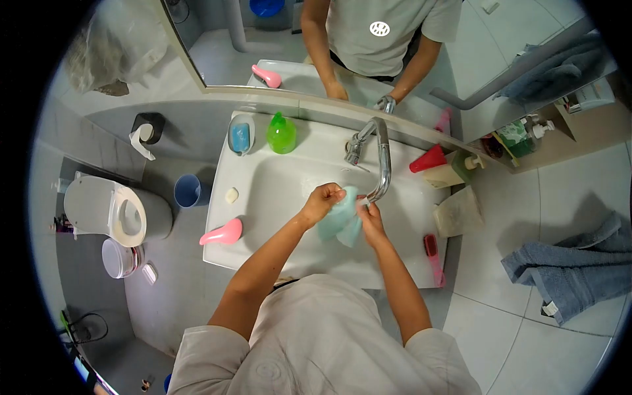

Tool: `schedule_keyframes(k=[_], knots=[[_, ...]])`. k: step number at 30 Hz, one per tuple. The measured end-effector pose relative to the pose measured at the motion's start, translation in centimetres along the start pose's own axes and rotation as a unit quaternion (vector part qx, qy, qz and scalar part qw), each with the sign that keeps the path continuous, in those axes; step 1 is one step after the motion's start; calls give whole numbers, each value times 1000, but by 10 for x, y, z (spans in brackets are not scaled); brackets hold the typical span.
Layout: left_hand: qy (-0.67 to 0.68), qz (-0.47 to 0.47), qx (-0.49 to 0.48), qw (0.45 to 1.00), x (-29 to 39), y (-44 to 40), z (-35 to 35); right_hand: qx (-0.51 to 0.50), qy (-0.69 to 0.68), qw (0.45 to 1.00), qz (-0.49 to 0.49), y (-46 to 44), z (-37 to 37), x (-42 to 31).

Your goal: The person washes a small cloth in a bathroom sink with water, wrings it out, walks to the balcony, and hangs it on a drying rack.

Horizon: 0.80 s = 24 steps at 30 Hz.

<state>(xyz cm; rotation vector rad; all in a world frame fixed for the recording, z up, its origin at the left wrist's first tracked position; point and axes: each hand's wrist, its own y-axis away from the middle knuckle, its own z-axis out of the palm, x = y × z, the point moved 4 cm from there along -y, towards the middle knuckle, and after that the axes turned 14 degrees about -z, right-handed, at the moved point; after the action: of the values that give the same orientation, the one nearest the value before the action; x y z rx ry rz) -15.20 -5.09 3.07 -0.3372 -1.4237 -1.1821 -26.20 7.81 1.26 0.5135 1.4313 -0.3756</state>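
Note:
A thin, pale mint-green cloth (340, 222) hangs between my two hands over the basin of the white sink (276, 247). My left hand (322, 201) pinches its upper left edge with closed fingers. On the other side, my right hand (372, 222) grips the cloth's right edge, close under the spout of the chrome faucet (384, 161). The cloth's lower part droops in folds toward the basin. Whether water is running onto it, I cannot tell.
On the sink's left rim are a soap dish (241, 135), green bottle (282, 135), bar of soap (232, 195) and pink brush (222, 232). A red tube (428, 158), pump bottle (454, 170) and pink hairbrush (432, 257) line the right. A mirror (276, 39) borders the back; a toilet (125, 214) stands left.

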Motion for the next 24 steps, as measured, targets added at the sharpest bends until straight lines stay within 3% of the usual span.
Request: schedule_keyframes(k=[2,5,9,11,15,18,20,24], knots=[[-30,2,17,999,2,6,1,-23,34,999,17,0,9,-17],[-99,-12,80,992,-1,10,3,-25,83,992,-95,-4,16,-25],[-145,-20,147,978,2,17,14,-63,75,995,4,-7,18,-25],[-109,2,96,989,-7,14,12,-39,61,997,40,-7,15,-21],[-5,39,67,997,-19,10,4,13,-117,992,44,-1,16,-35],[71,-68,118,988,-13,20,-9,64,-235,966,91,5,13,-32],[111,-47,110,987,-28,9,-11,80,-262,957,97,8,10,-23],[82,-51,66,993,-33,-1,-12,23,-30,999,-17,3,7,-16]])
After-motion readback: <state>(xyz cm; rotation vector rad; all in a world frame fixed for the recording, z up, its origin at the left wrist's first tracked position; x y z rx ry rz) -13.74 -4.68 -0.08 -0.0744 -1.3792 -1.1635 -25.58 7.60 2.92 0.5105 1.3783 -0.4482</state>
